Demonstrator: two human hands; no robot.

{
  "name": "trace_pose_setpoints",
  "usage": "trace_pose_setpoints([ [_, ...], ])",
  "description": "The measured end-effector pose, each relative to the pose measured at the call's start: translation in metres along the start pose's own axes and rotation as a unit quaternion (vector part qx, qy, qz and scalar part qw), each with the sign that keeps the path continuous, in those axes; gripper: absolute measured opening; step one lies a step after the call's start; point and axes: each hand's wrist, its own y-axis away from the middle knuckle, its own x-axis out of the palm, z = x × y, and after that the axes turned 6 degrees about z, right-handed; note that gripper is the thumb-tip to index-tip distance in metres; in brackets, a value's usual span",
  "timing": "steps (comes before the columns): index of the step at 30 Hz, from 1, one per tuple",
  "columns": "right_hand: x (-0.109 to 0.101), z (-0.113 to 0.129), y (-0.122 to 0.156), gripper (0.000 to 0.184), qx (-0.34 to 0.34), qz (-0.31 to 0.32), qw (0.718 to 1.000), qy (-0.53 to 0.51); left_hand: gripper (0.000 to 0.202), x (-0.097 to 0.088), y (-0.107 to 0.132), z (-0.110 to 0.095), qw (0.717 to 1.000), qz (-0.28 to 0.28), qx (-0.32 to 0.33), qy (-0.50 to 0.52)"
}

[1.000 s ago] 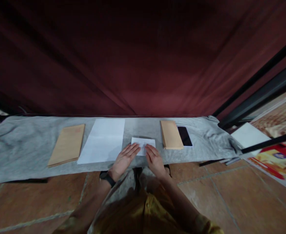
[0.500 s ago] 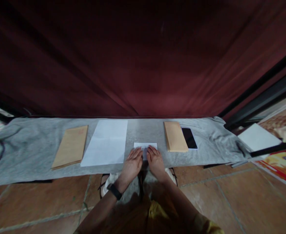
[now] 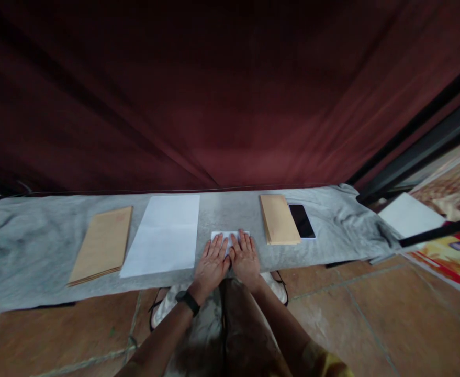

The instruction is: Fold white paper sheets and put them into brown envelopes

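Observation:
My left hand (image 3: 212, 262) and my right hand (image 3: 244, 255) lie flat side by side, fingers stretched out, pressing on a small folded white paper (image 3: 219, 236). Only the paper's far edge shows past my fingertips. It rests on a grey cloth (image 3: 33, 246) spread along the floor. A black band is on my left wrist. A large white sheet (image 3: 163, 233) lies just left of my hands.
A stack of brown envelopes (image 3: 101, 244) lies at the left, another brown stack (image 3: 279, 219) at the right beside a dark phone (image 3: 301, 220). A dark red curtain (image 3: 214, 104) hangs behind. Black bars (image 3: 418, 146), white paper (image 3: 408, 215) and a colourful print (image 3: 449, 256) are far right.
Both hands slid forward over the small paper and now cover most of it, lying flatter and closer together. The view shifted slightly.

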Motion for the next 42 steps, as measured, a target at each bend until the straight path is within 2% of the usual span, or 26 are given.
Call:
trace_pose_setpoints([
  [14, 0.000, -0.001, -0.001, 0.049, -0.007, 0.000, 1.000, 0.018, 0.056, -0.001, 0.000, -0.004, 1.000, -0.001, -0.013, 0.008],
  [17, -0.005, -0.015, -0.001, 0.050, -0.024, 0.016, 0.999, 0.017, 0.058, -0.001, 0.000, -0.003, 1.000, -0.002, -0.011, 0.018],
  [22, -0.017, -0.052, 0.006, 0.053, -0.056, 0.063, 0.996, 0.033, 0.059, 0.001, 0.000, -0.004, 1.000, 0.012, -0.020, 0.019],
  [25, -0.020, -0.063, 0.009, 0.053, -0.053, 0.069, 0.996, 0.033, 0.059, 0.003, -0.001, -0.004, 0.999, 0.020, -0.030, 0.018],
  [30, -0.014, -0.049, 0.004, 0.050, -0.022, 0.042, 0.999, 0.021, 0.058, 0.008, -0.002, -0.002, 0.999, 0.007, -0.030, 0.014],
  [36, -0.001, -0.022, 0.011, 0.050, 0.027, -0.047, 0.998, 0.030, 0.059, 0.013, -0.001, -0.003, 0.999, -0.020, -0.037, 0.008],
  [39, 0.002, -0.019, 0.014, 0.051, 0.051, -0.069, 0.996, 0.038, 0.069, 0.016, -0.002, -0.002, 0.999, -0.012, -0.045, 0.005],
  [42, 0.001, -0.023, 0.008, 0.051, 0.055, -0.060, 0.996, 0.019, 0.074, 0.018, -0.003, 0.003, 0.999, -0.004, -0.040, 0.009],
])
